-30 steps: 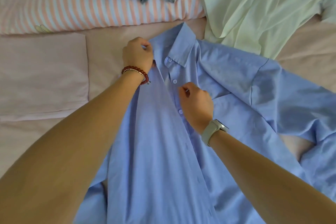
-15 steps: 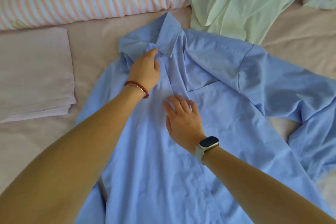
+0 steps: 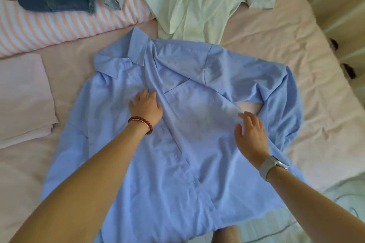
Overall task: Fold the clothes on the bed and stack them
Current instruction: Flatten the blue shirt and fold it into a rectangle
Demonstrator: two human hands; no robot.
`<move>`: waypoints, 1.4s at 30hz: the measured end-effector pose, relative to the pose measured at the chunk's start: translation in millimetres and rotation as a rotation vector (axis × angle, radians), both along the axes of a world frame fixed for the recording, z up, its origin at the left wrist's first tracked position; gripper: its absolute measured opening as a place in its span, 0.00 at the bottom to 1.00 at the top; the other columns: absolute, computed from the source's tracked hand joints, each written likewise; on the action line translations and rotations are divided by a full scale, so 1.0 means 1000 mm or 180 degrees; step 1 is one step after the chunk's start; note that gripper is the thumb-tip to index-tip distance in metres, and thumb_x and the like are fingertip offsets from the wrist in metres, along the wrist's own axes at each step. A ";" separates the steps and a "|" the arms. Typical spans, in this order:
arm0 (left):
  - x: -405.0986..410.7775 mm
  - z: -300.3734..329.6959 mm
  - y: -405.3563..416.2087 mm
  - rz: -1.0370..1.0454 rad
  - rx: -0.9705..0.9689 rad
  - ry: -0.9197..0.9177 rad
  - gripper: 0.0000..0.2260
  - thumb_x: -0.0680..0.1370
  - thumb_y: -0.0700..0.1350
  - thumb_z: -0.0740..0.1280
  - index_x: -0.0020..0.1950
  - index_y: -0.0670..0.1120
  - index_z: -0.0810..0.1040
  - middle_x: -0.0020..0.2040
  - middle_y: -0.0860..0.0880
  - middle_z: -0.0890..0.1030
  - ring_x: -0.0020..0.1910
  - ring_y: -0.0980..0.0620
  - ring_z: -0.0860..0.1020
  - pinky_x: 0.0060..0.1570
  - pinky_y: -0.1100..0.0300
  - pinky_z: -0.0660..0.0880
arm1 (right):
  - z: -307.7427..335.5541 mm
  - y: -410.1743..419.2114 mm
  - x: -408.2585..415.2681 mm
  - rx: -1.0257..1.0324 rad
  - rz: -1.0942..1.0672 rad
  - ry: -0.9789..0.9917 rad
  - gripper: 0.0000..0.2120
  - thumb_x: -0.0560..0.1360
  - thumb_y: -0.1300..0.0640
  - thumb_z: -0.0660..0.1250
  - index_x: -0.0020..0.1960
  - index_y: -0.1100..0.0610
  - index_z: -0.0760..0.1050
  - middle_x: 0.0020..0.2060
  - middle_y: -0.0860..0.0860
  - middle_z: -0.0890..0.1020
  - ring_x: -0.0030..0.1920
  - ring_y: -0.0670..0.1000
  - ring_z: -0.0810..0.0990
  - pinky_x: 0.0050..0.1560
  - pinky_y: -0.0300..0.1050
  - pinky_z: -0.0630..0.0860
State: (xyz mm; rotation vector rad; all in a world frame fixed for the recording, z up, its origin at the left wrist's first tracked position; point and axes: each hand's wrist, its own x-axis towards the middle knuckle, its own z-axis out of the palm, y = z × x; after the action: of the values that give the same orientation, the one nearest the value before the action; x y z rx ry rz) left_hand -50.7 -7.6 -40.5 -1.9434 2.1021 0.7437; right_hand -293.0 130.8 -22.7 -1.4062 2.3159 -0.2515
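Both the left hand and right hand, fingers spread flat, press a blue shirt mid-frame; its bunched right sleeve could crease any fold.

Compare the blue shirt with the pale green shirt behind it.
The blue shirt lies spread out front-up in the middle of the bed, with the left hand and right hand flat on it; the pale green shirt lies rumpled near the striped pillow, untouched. The blue shirt shows a collar; on the pale green shirt no collar can be made out. Neither is folded yet.
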 end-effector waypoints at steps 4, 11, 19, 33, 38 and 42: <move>-0.062 0.017 0.021 -0.0454 -0.0349 0.0259 0.22 0.79 0.45 0.57 0.73 0.44 0.61 0.75 0.43 0.58 0.73 0.46 0.58 0.68 0.47 0.59 | 0.002 0.000 -0.063 0.0204 -0.1053 0.0104 0.21 0.76 0.58 0.62 0.67 0.64 0.66 0.65 0.62 0.68 0.66 0.63 0.64 0.62 0.58 0.62; -0.187 -0.010 0.029 -0.1004 -0.0266 -0.0188 0.26 0.79 0.57 0.54 0.76 0.54 0.53 0.77 0.49 0.49 0.76 0.44 0.45 0.67 0.34 0.41 | -0.034 -0.020 -0.161 0.0738 -0.1265 -0.0354 0.14 0.77 0.58 0.58 0.60 0.64 0.68 0.61 0.63 0.70 0.60 0.62 0.67 0.56 0.53 0.65; -0.306 -0.027 -0.009 -0.1050 0.0525 -0.0333 0.24 0.78 0.63 0.44 0.74 0.63 0.44 0.77 0.55 0.42 0.75 0.44 0.40 0.67 0.35 0.39 | -0.015 -0.071 -0.320 -0.0277 -0.1667 -0.0886 0.11 0.77 0.61 0.57 0.55 0.60 0.75 0.50 0.61 0.80 0.49 0.60 0.76 0.43 0.42 0.65; -0.399 -0.033 -0.043 -0.1234 0.0686 -0.0714 0.26 0.77 0.65 0.44 0.73 0.65 0.41 0.76 0.50 0.35 0.72 0.36 0.35 0.66 0.32 0.41 | -0.037 -0.012 -0.300 -0.0131 0.0768 0.0352 0.28 0.60 0.49 0.75 0.57 0.59 0.78 0.60 0.62 0.76 0.57 0.64 0.77 0.45 0.55 0.77; -0.402 -0.030 -0.035 -0.1293 0.0443 -0.0471 0.25 0.78 0.63 0.46 0.74 0.62 0.44 0.76 0.50 0.36 0.74 0.40 0.36 0.67 0.34 0.40 | -0.035 -0.042 -0.352 -0.0570 -0.0502 -0.1214 0.06 0.78 0.64 0.58 0.46 0.62 0.73 0.44 0.58 0.78 0.44 0.58 0.75 0.42 0.44 0.69; -0.427 -0.031 -0.022 -0.1660 0.0167 -0.0076 0.24 0.80 0.59 0.46 0.75 0.61 0.46 0.77 0.52 0.38 0.75 0.45 0.38 0.68 0.35 0.41 | -0.009 -0.068 -0.401 -0.1266 -0.3249 -0.3364 0.06 0.79 0.57 0.56 0.48 0.56 0.71 0.40 0.50 0.76 0.40 0.50 0.75 0.42 0.46 0.77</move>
State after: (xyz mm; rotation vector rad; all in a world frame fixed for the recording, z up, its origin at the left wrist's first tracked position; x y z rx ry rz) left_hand -477.9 -29.6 -71.0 -1.2729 2.3886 0.6468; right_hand -694.3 62.4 -31.6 0.0619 1.8079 -1.3908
